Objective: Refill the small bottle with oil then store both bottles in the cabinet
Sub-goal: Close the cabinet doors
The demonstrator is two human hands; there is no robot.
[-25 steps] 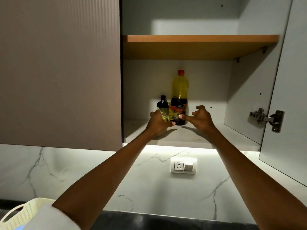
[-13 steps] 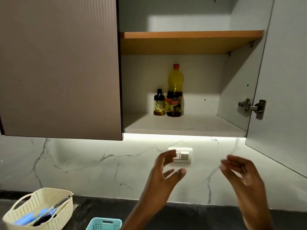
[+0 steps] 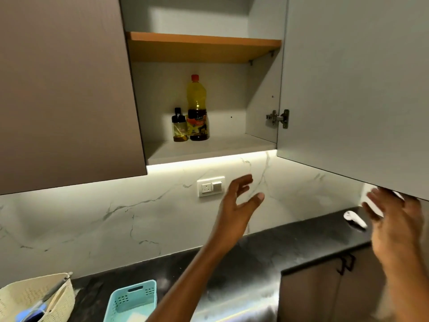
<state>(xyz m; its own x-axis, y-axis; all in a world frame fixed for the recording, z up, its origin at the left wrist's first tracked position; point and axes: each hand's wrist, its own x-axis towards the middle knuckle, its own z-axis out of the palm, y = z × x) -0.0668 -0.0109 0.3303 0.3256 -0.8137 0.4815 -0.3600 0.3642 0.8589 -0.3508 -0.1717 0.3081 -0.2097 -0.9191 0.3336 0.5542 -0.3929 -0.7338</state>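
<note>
The small bottle (image 3: pixel 178 125) with a black cap stands on the lower shelf (image 3: pixel 209 148) of the open wall cabinet. Touching its right side is the large yellow oil bottle (image 3: pixel 197 108) with a red cap. My left hand (image 3: pixel 239 201) hovers below the shelf in front of the marble wall, fingers spread and empty. My right hand (image 3: pixel 394 214) is raised at the bottom edge of the open cabinet door (image 3: pixel 348 89), fingers straight and blurred; whether it touches the door is unclear.
A wall socket (image 3: pixel 210 186) sits under the cabinet. On the dark counter (image 3: pixel 267 252) are a cream basket (image 3: pixel 37 296) with utensils, a teal basket (image 3: pixel 132 298) and a white object (image 3: pixel 355 220). The left cabinet door (image 3: pixel 65 89) is closed.
Both hands let go of the bottles and came down out of the cabinet. My right hand then rose toward the door's bottom edge. The view shifted left.
</note>
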